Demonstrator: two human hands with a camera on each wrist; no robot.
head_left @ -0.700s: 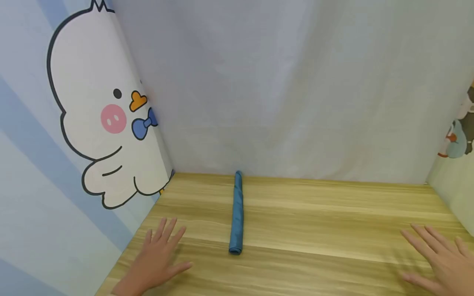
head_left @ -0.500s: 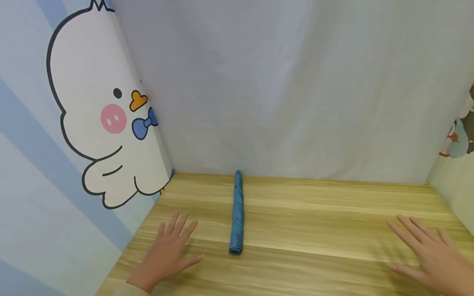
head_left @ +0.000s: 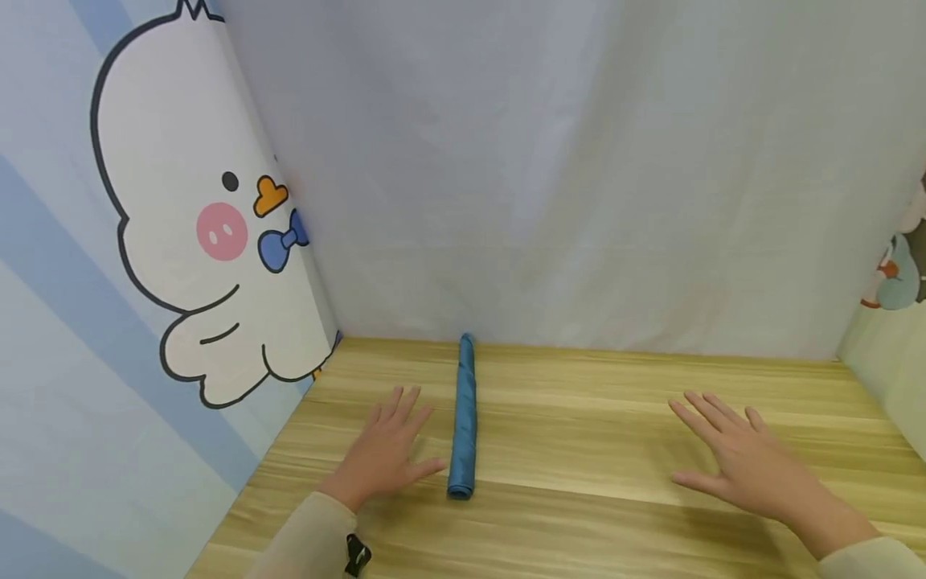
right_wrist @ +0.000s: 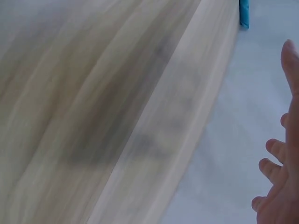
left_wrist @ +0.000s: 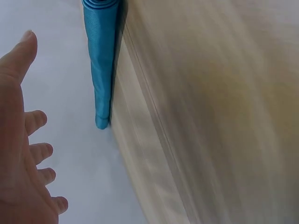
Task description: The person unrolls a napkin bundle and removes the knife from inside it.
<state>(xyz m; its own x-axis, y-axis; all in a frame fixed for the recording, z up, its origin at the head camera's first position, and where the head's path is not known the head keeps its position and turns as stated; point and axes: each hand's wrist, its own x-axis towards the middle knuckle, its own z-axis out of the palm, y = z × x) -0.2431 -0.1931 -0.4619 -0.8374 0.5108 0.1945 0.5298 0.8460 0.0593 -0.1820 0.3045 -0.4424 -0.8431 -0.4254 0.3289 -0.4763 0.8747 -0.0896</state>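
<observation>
A blue rolled-up cloth lies lengthwise on the wooden table, left of the middle, its near end showing the spiral of the roll. Just left of it is my left hand, fingers spread and thumb pointing at the roll's near end. In the left wrist view the rolled cloth appears beyond the thumb, apart from the hand. Well to the right of the roll, my right hand hovers over the table with spread fingers, holding nothing. Only a tip of the rolled cloth shows in the right wrist view.
The wood-grain table ends at a pale grey curtain along the back. At the left stands a blue-striped panel with a white cartoon duck. A cream wall with a cartoon print borders the right side.
Both hands have moved inward and forward over the table, the left rightward to beside the rolled cloth, the right leftward. The cloth has stayed in place. Both sleeves now show.
</observation>
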